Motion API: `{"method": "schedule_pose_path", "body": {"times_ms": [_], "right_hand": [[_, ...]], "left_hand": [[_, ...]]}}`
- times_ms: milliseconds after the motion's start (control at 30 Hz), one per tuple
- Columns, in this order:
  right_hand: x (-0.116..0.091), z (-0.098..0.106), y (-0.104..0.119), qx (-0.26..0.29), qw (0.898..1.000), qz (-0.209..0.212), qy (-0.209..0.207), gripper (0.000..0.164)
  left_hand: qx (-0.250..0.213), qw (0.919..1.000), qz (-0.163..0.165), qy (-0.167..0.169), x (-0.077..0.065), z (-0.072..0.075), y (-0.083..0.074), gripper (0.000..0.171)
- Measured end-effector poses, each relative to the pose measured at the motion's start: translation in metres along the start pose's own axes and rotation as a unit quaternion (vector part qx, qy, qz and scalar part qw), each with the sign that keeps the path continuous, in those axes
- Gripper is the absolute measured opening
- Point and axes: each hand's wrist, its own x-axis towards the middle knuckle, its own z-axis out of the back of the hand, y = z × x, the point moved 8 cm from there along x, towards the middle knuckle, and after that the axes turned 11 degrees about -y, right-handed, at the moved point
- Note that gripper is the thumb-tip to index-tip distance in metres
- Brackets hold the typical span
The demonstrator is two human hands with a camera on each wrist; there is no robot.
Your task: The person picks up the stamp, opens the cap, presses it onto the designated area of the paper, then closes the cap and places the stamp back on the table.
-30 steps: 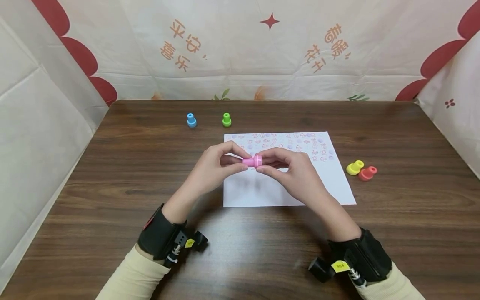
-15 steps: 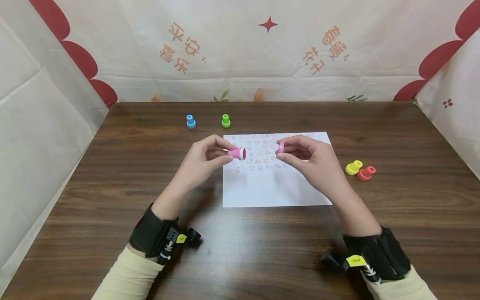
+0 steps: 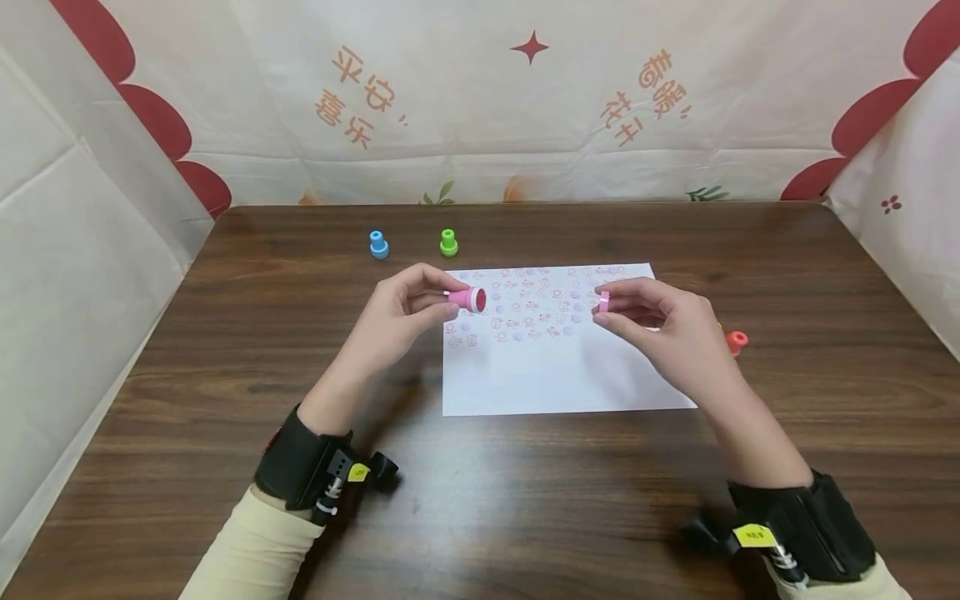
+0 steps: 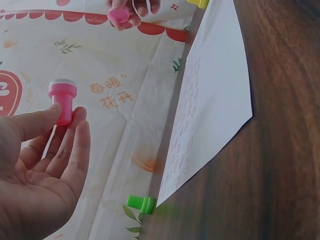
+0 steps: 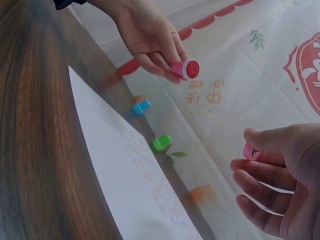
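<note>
In the head view my left hand (image 3: 397, 315) pinches a pink self-inking stamp (image 3: 464, 299) by its handle, between thumb and fingers. Its red stamping face points right, toward my other hand, and the left wrist view shows its white rim (image 4: 63, 82). My right hand (image 3: 671, 329) pinches a small pink cap (image 3: 604, 302) at the fingertips, apart from the stamp. Both hands are raised over a white sheet of paper (image 3: 555, 379) with rows of small red and purple prints on its far half.
A blue stamp (image 3: 378, 245) and a green stamp (image 3: 448, 243) stand behind the paper. To its right lies a red stamp (image 3: 737, 342). A yellow stamp (image 4: 198, 3) is mostly hidden behind my right hand in the head view. A printed cloth (image 3: 480, 108) hangs behind the table.
The cap has come off the stamp. My right hand has carried it to the right, while my left hand has shifted left and slightly away with the stamp, its red face now exposed.
</note>
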Motion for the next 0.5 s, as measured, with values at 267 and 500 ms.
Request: {"method": "schedule_pose_path", "body": {"times_ms": [267,500], "right_hand": [[-0.006,0.007,-0.013,-0.006,1.000,-0.004,-0.007,0.036],[-0.009,0.011,-0.018,-0.011,1.000,-0.003,-0.009,0.035]], "left_hand": [[0.016,0.9999,-0.004,0.002,0.003,-0.007,-0.002,0.020],[0.068,0.9971,-0.032,0.005,0.010,-0.022,-0.010,0.018]]}}
